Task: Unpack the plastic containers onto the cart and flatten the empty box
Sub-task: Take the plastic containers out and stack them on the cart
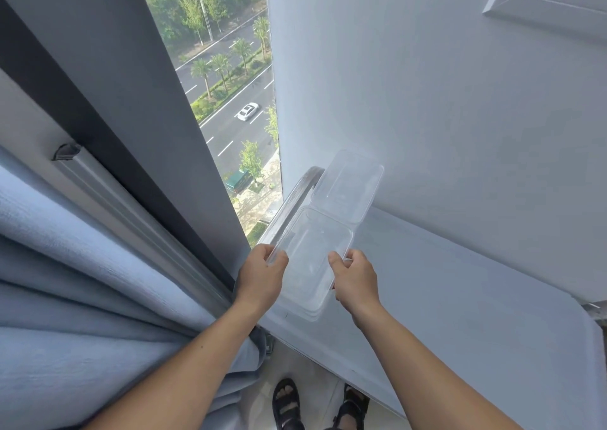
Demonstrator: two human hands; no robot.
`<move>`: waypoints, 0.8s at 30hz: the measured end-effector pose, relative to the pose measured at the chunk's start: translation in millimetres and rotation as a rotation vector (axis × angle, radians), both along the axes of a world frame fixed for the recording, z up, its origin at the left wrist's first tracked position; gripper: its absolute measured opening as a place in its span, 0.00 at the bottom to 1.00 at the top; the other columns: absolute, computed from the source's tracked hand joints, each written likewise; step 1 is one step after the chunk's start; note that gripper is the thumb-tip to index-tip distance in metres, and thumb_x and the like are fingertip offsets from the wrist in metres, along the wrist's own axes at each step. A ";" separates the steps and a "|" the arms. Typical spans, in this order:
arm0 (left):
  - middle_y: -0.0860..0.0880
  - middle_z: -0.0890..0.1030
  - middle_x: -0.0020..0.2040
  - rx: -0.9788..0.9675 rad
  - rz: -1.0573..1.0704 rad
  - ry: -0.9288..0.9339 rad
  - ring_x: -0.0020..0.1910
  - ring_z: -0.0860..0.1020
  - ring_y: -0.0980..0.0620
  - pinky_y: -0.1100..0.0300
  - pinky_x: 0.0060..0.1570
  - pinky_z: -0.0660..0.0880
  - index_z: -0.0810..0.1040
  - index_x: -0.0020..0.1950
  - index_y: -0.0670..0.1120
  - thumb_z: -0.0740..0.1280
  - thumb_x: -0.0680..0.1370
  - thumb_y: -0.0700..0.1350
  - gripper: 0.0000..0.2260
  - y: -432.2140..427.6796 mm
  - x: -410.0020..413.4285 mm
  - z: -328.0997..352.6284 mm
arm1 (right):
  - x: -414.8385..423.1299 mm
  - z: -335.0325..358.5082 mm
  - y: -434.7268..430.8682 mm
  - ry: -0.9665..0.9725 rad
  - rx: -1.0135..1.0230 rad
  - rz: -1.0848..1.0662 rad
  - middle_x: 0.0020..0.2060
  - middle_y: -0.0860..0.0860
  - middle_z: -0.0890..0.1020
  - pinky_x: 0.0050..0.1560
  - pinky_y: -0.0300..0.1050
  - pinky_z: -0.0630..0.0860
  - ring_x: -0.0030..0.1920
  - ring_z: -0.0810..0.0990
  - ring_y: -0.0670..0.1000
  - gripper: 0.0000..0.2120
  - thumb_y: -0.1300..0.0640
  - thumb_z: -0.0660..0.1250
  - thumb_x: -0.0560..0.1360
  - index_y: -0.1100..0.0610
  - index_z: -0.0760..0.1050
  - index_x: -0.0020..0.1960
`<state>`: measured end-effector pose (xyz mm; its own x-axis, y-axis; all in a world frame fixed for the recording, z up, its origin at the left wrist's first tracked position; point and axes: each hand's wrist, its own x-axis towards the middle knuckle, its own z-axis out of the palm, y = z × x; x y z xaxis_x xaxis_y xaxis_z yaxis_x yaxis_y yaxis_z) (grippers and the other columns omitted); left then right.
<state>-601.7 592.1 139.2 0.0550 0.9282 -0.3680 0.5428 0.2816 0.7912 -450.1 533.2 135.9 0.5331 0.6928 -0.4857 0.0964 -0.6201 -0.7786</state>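
the pale grey cart [460, 298] top stands beside the wall; a clear hinged container [315, 249] sits open at its near-left corner.

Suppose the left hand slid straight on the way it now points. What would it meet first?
Probably the cart's handle bar, which runs up-right just ahead of the left hand alongside the clear container both hands grip. Depth is uncertain.

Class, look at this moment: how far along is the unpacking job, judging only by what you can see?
Done: nothing shows as finished; no other containers lie on the visible part of the cart top. In hand: the left hand and right hand hold one clear hinged container, lid open, above the cart's near corner. Left: setting it down. The box is out of view, so its state cannot be told.
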 end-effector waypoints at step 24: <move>0.48 0.70 0.73 0.497 -0.434 0.318 0.74 0.64 0.47 0.50 0.72 0.60 0.70 0.72 0.45 0.65 0.79 0.52 0.23 -27.4 37.2 50.5 | 19.4 36.9 -49.5 -0.216 -0.041 0.036 0.73 0.50 0.70 0.69 0.49 0.67 0.71 0.70 0.51 0.29 0.40 0.58 0.82 0.55 0.63 0.76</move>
